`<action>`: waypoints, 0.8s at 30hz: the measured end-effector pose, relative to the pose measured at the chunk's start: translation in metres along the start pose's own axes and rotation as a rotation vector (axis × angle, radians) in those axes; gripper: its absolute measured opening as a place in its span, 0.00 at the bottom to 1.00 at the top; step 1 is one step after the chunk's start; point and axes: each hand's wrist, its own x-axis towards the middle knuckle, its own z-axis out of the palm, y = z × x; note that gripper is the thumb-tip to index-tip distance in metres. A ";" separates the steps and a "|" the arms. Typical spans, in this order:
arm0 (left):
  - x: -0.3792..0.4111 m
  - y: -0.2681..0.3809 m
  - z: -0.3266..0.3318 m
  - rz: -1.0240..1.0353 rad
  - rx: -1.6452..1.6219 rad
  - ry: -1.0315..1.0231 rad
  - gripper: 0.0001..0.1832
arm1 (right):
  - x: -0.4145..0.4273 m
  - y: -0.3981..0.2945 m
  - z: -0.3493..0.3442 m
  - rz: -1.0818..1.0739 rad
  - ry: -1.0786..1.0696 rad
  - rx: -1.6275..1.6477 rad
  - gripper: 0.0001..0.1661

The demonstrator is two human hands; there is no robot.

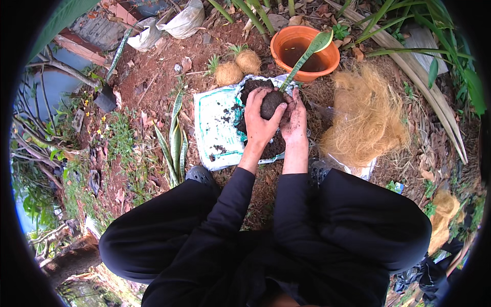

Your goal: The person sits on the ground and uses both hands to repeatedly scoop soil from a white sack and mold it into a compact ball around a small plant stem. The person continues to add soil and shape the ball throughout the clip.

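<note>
Both my hands cup a dark ball of soil (272, 104) above an opened white plastic sack (220, 122) of dark potting soil (277, 147). My left hand (261, 119) curves over the ball's left side, thumb across its lower front. Soil coats my right hand (295, 119), which presses against the ball's right side. A variegated snake plant leaf (307, 55) rises from behind the ball, slanting up and right. Its base is hidden by the ball and my fingers.
An orange plastic pot (326, 69) of brownish water stands beyond my right hand. Loose tan fiber (368, 119) lies at the right. Two fiber-wrapped balls (229, 74) sit past the sack; a snake plant (175, 146) is at the left.
</note>
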 end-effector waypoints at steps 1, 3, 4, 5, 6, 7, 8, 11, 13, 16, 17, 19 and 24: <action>0.002 0.000 -0.003 -0.016 -0.026 0.000 0.22 | -0.001 -0.002 0.001 0.021 -0.001 -0.029 0.35; 0.001 -0.003 -0.006 -0.304 -0.137 0.003 0.23 | -0.001 -0.005 0.001 0.055 0.002 -0.086 0.35; 0.001 -0.004 -0.004 -0.391 -0.229 0.015 0.22 | 0.002 -0.001 0.000 0.009 0.041 -0.118 0.32; 0.001 -0.004 -0.001 -0.477 -0.320 0.028 0.21 | 0.003 0.003 -0.001 -0.042 0.043 -0.150 0.31; 0.001 -0.002 0.000 -0.544 -0.431 0.041 0.21 | 0.004 0.009 0.000 -0.090 0.045 -0.177 0.29; -0.001 0.002 0.002 -0.609 -0.541 0.054 0.21 | 0.005 0.013 0.000 -0.138 0.046 -0.204 0.28; -0.004 0.006 0.005 -0.674 -0.652 0.068 0.21 | 0.006 0.017 0.000 -0.080 0.037 -0.106 0.26; -0.009 0.016 0.011 -0.439 -0.152 -0.020 0.20 | 0.004 0.019 -0.004 -0.003 -0.185 0.257 0.27; -0.007 0.018 0.011 -0.143 0.120 -0.044 0.22 | 0.008 0.019 -0.016 -0.019 -0.201 0.258 0.26; -0.004 0.017 0.007 0.052 0.217 -0.066 0.22 | 0.005 0.018 -0.017 -0.034 -0.155 0.199 0.22; -0.005 0.017 0.005 0.066 0.239 -0.079 0.21 | 0.003 0.021 -0.014 -0.082 -0.143 0.151 0.21; -0.008 0.018 0.009 0.097 0.265 -0.113 0.20 | 0.003 0.021 -0.019 -0.196 -0.111 0.046 0.19; -0.007 0.010 0.005 0.049 0.186 -0.079 0.19 | 0.008 0.029 -0.014 -0.140 -0.039 0.036 0.13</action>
